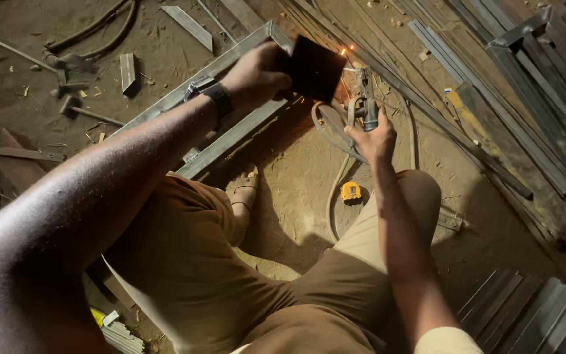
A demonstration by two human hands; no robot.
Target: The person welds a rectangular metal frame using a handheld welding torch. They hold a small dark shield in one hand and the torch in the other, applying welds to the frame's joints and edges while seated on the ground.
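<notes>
head view: left hand (255,75) closed around a dark square plate (315,67), held tilted just above the steel frame (230,134) lying on the dirt floor (296,190). right hand (375,134) wrapped tight on an electrode holder (365,98), pointing up toward small sparks (344,51) at the frame's far corner, just beside the plate. cable (335,177) loops from the holder across the floor. yellow tape measure (351,191) on the ground between the knees. steel bars (525,124) stacked to the right; hammer (86,113) well off left.
</notes>
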